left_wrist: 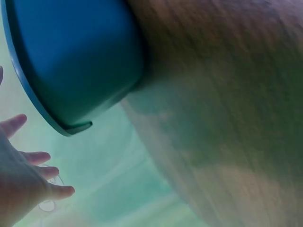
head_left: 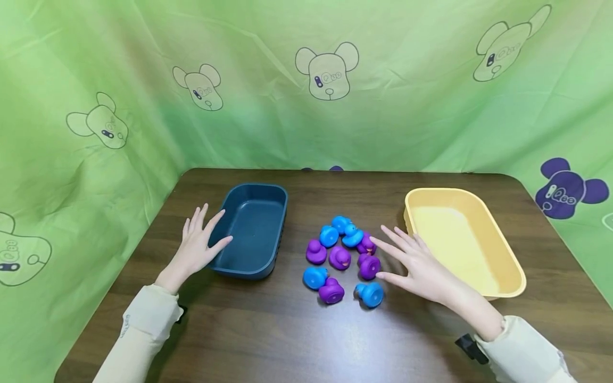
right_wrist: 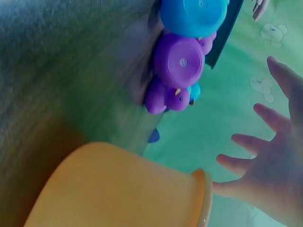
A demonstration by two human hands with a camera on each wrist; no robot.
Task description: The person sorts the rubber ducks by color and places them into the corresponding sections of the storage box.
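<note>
My left hand [head_left: 195,249] hovers with fingers spread over the left rim of a dark blue plastic basket [head_left: 250,239]; it holds nothing. In the left wrist view, the fingers [left_wrist: 40,158] stand apart beside the basket's rim. Several blue and purple rubber ducks lie clustered mid-table. My right hand [head_left: 423,271], fingers stretched apart and nothing in its grasp, is just right of the cluster. Its nearest ducks are a purple duck [head_left: 369,266] lying on its side, base showing, and a tipped blue duck [head_left: 370,294]. Another purple duck [right_wrist: 163,97] sits upright in the right wrist view.
A pale yellow basket [head_left: 460,242] stands on the right of the brown wooden table [head_left: 249,335], partly behind my right hand. Green fabric [head_left: 268,127] printed with bear heads hangs behind the table and at both sides.
</note>
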